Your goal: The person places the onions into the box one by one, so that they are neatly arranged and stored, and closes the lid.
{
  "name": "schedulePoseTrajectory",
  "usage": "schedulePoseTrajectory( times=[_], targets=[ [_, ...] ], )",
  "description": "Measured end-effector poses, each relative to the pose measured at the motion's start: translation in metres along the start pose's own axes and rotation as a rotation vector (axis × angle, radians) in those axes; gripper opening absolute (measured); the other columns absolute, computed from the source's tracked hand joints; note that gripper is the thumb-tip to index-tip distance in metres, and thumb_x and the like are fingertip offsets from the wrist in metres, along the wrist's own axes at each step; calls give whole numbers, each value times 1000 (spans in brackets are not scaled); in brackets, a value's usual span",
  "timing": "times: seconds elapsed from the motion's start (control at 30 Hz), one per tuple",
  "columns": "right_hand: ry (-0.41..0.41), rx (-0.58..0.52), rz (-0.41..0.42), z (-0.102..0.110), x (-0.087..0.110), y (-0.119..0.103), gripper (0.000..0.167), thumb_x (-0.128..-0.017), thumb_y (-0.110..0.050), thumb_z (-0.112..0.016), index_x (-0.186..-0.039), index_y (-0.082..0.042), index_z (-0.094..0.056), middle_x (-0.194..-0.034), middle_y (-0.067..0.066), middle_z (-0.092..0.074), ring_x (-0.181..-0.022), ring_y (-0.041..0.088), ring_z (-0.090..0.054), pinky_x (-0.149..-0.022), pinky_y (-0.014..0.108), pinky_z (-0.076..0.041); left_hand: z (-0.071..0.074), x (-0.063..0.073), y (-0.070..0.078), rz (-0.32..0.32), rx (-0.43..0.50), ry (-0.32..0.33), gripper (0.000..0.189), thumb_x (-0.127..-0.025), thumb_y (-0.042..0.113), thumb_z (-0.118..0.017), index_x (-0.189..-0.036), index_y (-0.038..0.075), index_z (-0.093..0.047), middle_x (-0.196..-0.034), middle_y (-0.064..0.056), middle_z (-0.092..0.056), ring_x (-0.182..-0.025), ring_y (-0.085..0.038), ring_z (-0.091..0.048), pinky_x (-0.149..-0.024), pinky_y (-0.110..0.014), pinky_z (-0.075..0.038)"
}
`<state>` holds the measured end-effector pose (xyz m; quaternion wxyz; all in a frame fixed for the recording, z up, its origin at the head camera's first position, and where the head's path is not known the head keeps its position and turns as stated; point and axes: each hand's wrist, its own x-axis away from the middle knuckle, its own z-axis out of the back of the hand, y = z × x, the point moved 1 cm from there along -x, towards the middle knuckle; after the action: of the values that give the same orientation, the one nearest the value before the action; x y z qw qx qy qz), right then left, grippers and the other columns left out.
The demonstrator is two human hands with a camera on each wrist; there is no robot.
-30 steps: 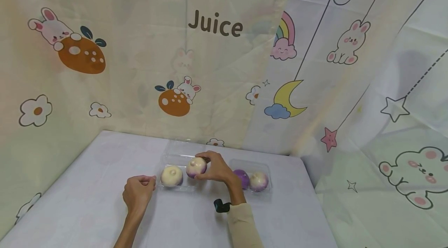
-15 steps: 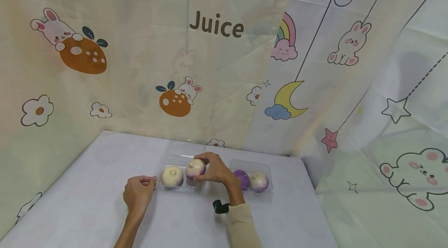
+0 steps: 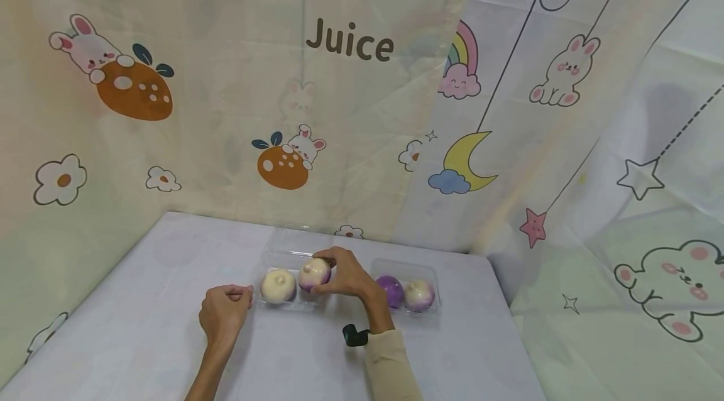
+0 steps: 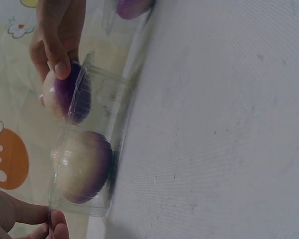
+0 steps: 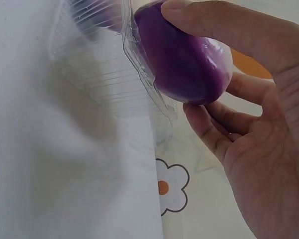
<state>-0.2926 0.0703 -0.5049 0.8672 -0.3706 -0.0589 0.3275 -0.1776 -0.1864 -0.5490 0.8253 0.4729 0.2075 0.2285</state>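
My right hand point(image 3: 352, 275) grips a round, glossy white-and-purple turnip-like vegetable point(image 3: 314, 275) between thumb and fingers. In the right wrist view its purple side point(image 5: 184, 59) overlaps the rim of a clear plastic box point(image 4: 109, 84). A second vegetable of that kind point(image 3: 278, 286) sits in the box's left half, pale nub up. At the near left corner my left hand point(image 3: 223, 313) pinches the box's edge with thumb and fingertips. The box's clear lid point(image 3: 300, 239) stands open behind it.
Another clear box point(image 3: 404, 264) stands to the right, partly behind my right wrist. It holds a purple vegetable point(image 3: 390, 291) and a white-and-purple one point(image 3: 420, 295). A printed curtain point(image 3: 226, 105) hangs behind the white table point(image 3: 305, 357). A small dark device point(image 3: 355, 335) sits at my right wrist.
My right hand has moved the held vegetable slightly left and down over the left box. The left hand stays at the box corner.
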Motion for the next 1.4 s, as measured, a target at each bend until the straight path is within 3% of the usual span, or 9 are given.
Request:
schedulePoseTrajectory(
  times=[0.7,1.07,1.4],
  targets=[
    [-49,77,8,-7,-5,-5,72,-75,-28,-102,-138,-5,-74,-126,8,-78,-111,14,-72,-104,26,-59,3,2,0,18,-12,-8,23,-97,14,-76,-91,-8,-80,-71,-15,-79,-53,-15,-64,-52,-30,-42],
    [-71,202,36,-6,-7,-12,72,-75,-33,-100,-136,-4,-75,-123,6,-81,-117,19,-67,-114,38,-52,0,0,0,-10,-14,10,20,-96,11,-76,-89,-7,-81,-68,-13,-78,-52,-16,-63,-52,-29,-41],
    [-84,222,46,-14,-11,-9,51,-75,-30,-100,-119,-11,-82,-108,-3,-82,-103,8,-63,-102,27,-52,-1,1,0,-3,-17,1,20,-96,11,-76,-90,-7,-81,-66,-11,-77,-51,-16,-62,-53,-30,-41]
  ],
)
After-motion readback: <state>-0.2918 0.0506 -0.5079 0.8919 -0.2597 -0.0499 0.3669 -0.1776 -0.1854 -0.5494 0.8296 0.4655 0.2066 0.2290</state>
